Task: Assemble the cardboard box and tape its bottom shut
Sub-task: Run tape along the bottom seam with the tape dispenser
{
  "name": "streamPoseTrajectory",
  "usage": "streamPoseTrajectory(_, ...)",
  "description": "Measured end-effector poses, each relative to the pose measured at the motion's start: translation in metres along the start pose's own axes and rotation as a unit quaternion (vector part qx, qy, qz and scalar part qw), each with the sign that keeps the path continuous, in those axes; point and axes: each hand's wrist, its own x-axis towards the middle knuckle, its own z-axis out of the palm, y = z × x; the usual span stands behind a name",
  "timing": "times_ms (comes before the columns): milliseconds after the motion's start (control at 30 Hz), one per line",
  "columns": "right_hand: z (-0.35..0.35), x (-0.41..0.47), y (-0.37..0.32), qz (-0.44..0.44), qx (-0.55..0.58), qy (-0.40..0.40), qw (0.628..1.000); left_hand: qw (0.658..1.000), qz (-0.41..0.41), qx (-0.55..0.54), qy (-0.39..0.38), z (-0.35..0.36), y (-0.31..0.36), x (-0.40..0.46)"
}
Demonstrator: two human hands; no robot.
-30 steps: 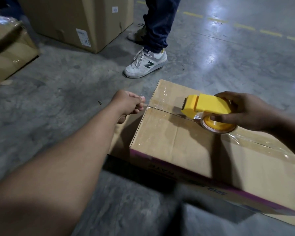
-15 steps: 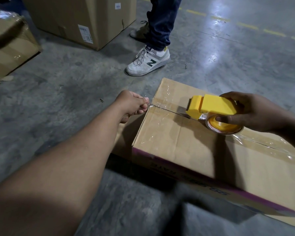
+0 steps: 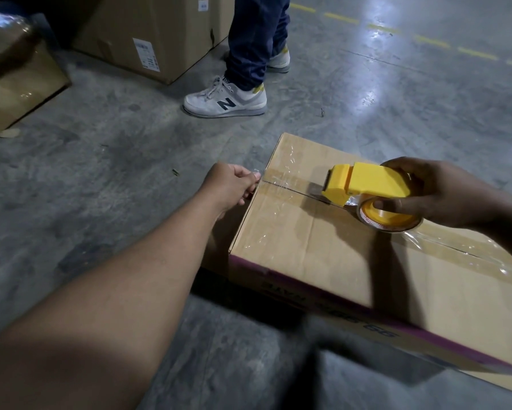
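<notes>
Cardboard box (image 3: 323, 241) lies on the concrete floor (image 3: 115, 187) with its flaps closed and facing up, occupying the centre and right of the view. A seam (image 3: 290, 190) runs across the upper face from the left edge toward the right, with clear tape (image 3: 467, 247) visible along it. A purple band with printed lettering runs along the near side wall.

Left hand (image 3: 229, 184) is at the left edge of the box, level with the seam. Its fingers are curled and pinch the end of the tape where it folds over that edge; the forearm reaches in from the lower left.

Right hand (image 3: 438, 193) is above the upper face, right of centre. It grips a yellow tape dispenser (image 3: 367, 183), fingers wrapped over the body and the thumb on the roll (image 3: 388, 217). The toothed end of the dispenser points left along the seam, toward the left hand. The roll rests at or just above the box surface; contact cannot be confirmed.

Beyond the box, a second person stands on the floor; blue trousers (image 3: 254, 37) and a grey shoe (image 3: 225, 99) are visible. A large carton (image 3: 148, 28) stands behind, and another carton (image 3: 15, 84) lies at the far left.
</notes>
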Motion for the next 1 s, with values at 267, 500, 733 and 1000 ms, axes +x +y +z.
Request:
streamPoseTrajectory(267, 0.000, -0.001, 0.000, 0.006, 0.002, 0.001, 1.000, 0.957, -0.003, 0.288, 0.036, 0.006, -0.004, -0.009)
streamPoseTrajectory(500, 0.003, -0.002, -0.001, 0.012, 0.003, -0.001, 1.000, 0.943, 0.206, 0.250, 0.081, 0.005, 0.014, -0.028)
streamPoseTrajectory(733, 0.001, -0.002, -0.008, -0.004, -0.027, -0.009, 1.000, 0.841, 0.221, 0.482, -0.103, 0.038, 0.009, -0.049)
streamPoseTrajectory(1000, -0.004, -0.011, 0.008, 0.003, -0.026, -0.009, 1.000, 0.819, 0.234, 0.516, -0.093, 0.038, 0.004, -0.045)
